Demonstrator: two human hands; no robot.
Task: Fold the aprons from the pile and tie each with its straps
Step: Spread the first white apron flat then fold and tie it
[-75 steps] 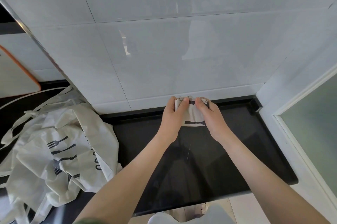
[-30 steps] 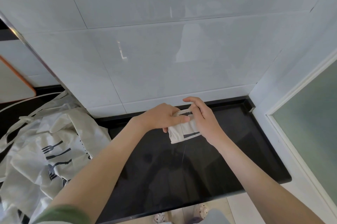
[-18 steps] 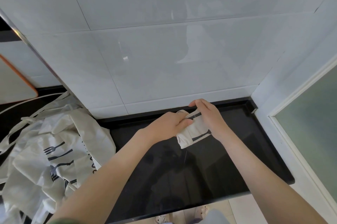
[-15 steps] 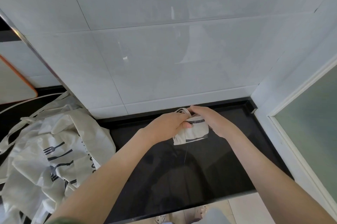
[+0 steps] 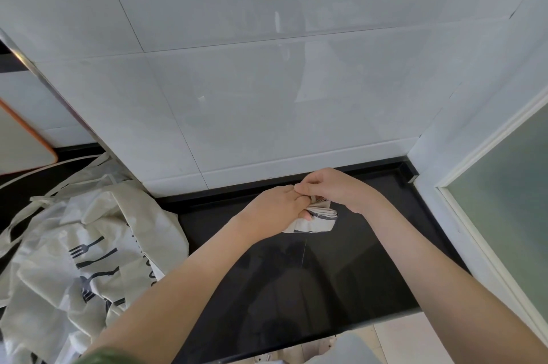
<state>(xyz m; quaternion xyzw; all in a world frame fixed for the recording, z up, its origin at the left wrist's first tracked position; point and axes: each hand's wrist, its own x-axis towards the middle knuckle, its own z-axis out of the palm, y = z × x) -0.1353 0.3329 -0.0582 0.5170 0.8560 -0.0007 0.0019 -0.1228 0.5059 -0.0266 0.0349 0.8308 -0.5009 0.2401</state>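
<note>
Left hand (image 5: 275, 206) and right hand (image 5: 335, 188) pinch folded apron (image 5: 317, 222); pile (image 5: 74, 260) lettering illegible.

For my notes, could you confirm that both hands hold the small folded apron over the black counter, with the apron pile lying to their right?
Not quite: the head view shows the apron pile to their left, not right. The left hand and right hand do hold the folded apron over the black counter.
</note>
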